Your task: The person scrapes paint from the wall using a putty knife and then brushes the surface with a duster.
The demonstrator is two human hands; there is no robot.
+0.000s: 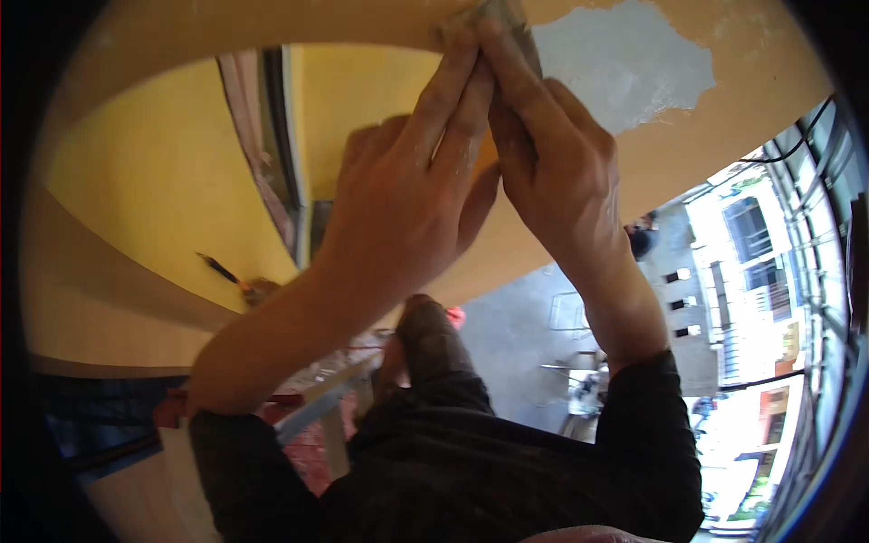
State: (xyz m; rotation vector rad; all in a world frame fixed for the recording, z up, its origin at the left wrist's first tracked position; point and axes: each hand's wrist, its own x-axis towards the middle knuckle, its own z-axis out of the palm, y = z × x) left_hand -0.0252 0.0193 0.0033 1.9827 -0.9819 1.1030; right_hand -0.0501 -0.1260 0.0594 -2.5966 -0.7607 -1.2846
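Observation:
Both of my hands are raised in front of me, fingertips close together near the top of the view. Under the fingertips is a small flat grey-brown piece point(496, 16), pressed against an orange-tan surface point(715, 158). My left hand point(412, 181) has its long fingers stretched onto that piece, and my right hand point(566, 149) holds its other side. What kind of thing the piece is I cannot make out. Just right of it, a grey patch point(625, 63) with ragged edges shows in the tan surface.
Yellow wall point(145, 172) and a dark-edged frame point(282, 136) stand at the left, with a black-handled tool point(222, 270) lower down. My knee point(434, 335) is below, beside a plank stand point(312, 398). Far below right lies a grey floor point(516, 312).

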